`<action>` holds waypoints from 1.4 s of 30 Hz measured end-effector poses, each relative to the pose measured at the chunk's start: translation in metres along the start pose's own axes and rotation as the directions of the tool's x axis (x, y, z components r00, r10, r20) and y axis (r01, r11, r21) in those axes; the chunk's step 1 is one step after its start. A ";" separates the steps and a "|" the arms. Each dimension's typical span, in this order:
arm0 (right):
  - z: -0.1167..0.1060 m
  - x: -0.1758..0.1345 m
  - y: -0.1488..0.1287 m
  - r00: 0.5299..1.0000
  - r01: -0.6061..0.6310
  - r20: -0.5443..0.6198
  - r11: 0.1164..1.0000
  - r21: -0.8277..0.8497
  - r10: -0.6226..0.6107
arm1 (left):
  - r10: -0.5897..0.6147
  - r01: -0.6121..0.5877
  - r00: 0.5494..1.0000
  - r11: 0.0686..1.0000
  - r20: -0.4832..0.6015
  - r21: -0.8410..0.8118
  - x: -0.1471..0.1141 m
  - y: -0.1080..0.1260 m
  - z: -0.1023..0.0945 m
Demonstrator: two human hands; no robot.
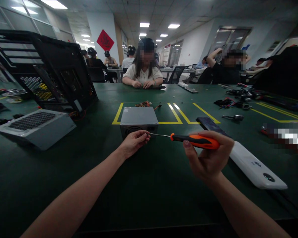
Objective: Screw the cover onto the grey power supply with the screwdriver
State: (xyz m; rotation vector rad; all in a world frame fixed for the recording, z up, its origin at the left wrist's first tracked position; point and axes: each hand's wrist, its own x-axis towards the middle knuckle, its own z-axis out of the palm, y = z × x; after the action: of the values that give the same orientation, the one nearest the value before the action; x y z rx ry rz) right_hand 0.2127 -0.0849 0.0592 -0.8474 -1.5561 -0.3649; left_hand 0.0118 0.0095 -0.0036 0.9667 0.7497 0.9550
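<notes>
So, got an orange-and-black screwdriver (193, 141) gripped firmly in the right hand (210, 155), pointing left, with the shaft tip right up at the left hand (135, 143). Keeping thumb and fingertips pinched together there; can't tell about anything tiny between them. Wouldn't call the hands together, though: apart, with just the screwdriver shaft between. Looking just past the left hand, seeing a grey PC power supply (139, 116) on the green table (144, 188), partly over yellow tape (180, 122). Can't tell about actual contact with it. Also spotting a second power supply (57, 130) and black PC case (64, 62) off left, plus a white handheld gadget (258, 165) beside the right hand.
</notes>
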 end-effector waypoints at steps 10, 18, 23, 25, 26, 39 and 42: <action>-0.002 -0.003 -0.004 0.991 0.044 0.127 0.998 0.052 -0.051 | -0.059 0.066 0.988 0.997 0.144 -0.045 -0.004 0.001 0.001; -0.001 0.001 -0.006 0.980 0.018 0.195 0.997 0.072 -0.032 | -0.043 0.052 0.971 0.998 0.236 -0.032 -0.004 -0.002 -0.003; -0.001 0.000 -0.005 0.974 -0.011 0.225 0.996 0.085 -0.008 | -0.039 0.042 0.974 0.999 0.222 -0.006 -0.003 -0.002 -0.003; -0.001 -0.001 -0.004 0.974 -0.008 0.227 0.996 0.094 -0.014 | -0.036 0.038 0.975 0.999 0.221 -0.006 -0.003 -0.002 -0.003; -0.001 -0.001 -0.004 0.973 -0.006 0.230 0.995 0.095 -0.016 | -0.034 0.037 0.974 0.999 0.225 -0.007 -0.003 -0.002 -0.002; -0.001 -0.009 0.001 0.934 0.099 0.322 0.978 0.185 -0.156 | -0.001 0.000 0.979 1.000 0.205 0.008 -0.008 0.001 0.006; 0.000 -0.008 -0.001 0.918 0.213 0.306 0.965 0.155 -0.252 | 0.010 0.000 0.985 0.998 0.171 -0.058 -0.006 0.000 0.006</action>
State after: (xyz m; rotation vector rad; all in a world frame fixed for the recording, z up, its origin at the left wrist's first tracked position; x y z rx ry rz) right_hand 0.2115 -0.0883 0.0516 -0.6515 -1.9748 -0.3105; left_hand 0.0142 0.0017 -0.0006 0.9871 0.5720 0.8808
